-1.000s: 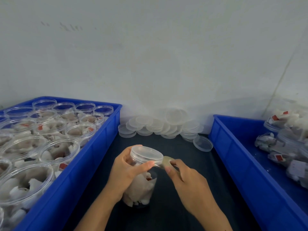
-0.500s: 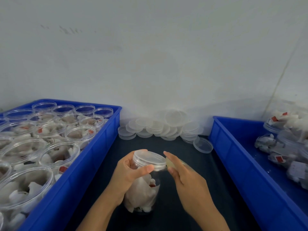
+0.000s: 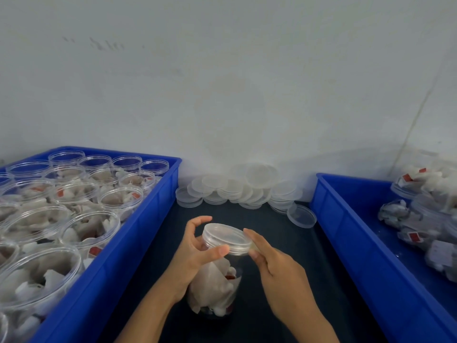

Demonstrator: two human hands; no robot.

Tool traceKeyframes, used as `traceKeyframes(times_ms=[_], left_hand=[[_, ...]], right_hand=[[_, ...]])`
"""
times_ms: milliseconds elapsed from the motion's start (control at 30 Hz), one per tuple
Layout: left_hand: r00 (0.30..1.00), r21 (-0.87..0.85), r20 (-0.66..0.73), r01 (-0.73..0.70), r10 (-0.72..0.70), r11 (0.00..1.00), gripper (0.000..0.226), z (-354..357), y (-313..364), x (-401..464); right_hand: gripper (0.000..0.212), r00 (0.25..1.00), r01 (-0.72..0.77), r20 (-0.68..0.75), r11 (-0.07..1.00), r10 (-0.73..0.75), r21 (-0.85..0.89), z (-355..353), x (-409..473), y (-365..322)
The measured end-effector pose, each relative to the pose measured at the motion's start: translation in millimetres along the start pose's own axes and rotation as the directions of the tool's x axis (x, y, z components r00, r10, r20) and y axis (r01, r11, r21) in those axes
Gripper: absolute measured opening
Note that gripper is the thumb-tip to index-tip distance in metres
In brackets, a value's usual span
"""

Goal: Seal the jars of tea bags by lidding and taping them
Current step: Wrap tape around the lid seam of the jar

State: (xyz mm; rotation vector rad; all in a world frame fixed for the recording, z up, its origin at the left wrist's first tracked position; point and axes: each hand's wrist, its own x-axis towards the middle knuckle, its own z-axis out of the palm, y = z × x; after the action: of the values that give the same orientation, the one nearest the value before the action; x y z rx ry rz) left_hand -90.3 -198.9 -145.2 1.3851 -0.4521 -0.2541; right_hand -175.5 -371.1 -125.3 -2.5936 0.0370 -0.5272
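A clear plastic jar of white tea bags (image 3: 214, 288) stands on the dark mat (image 3: 284, 268) between two blue plastic crates (image 3: 138, 246), its translucent round lid (image 3: 226, 237) on top. The left hand (image 3: 195, 253) curls round the jar's neck, thumb on the lid's rim. The right hand (image 3: 277, 266) presses straight fingers against the lid's right edge.

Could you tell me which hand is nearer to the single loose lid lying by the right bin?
Right. The right hand is just below-left of the loose lid; the left hand is beyond the jar, farther off.
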Motion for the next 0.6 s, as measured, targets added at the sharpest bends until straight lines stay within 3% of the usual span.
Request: traceKeyframes(times_ms=[67,133,200,300,400,500,600], left_hand=[[1.000,0.005,0.008,0.011,-0.011,1.000,0.106,-0.1,-2.0,-0.4],[1.000,0.065,0.010,-0.013,0.012,0.998,0.090,2.5,-2.7,-2.3],[0.996,0.217,-0.009,-0.089,0.093,0.972,0.063,5.3,-3.3,-3.2],[0.960,0.496,-0.068,-0.203,0.271,0.844,0.032,8.3,0.2,-5.2],[0.940,0.610,-0.103,-0.199,0.326,0.767,0.051,16.6,1.0,-8.8],[0.970,0.572,-0.120,-0.107,0.213,0.813,0.088,25.7,1.2,-10.4],[0.967,0.509,-0.168,-0.080,0.190,0.857,0.087,27.2,3.1,-7.0]], right_hand=[[0.045,1.000,-0.005,-0.003,1.000,0.005,-0.010,-0.1,0.6,0.3],[0.045,1.000,-0.013,0.001,1.000,0.013,-0.008,0.0,0.2,-0.6],[0.044,0.999,-0.038,-0.009,0.999,0.038,0.007,0.5,-1.0,-0.9],[0.044,0.996,-0.065,-0.057,0.998,0.065,0.001,2.2,-2.0,-0.8],[0.044,0.993,-0.071,-0.100,0.997,0.067,-0.032,5.0,-3.2,-2.6],[0.044,0.990,-0.058,-0.129,0.997,0.051,-0.057,7.6,-5.8,-3.9],[0.045,0.985,-0.013,-0.170,0.998,0.002,-0.064,9.9,-8.3,-6.5]])
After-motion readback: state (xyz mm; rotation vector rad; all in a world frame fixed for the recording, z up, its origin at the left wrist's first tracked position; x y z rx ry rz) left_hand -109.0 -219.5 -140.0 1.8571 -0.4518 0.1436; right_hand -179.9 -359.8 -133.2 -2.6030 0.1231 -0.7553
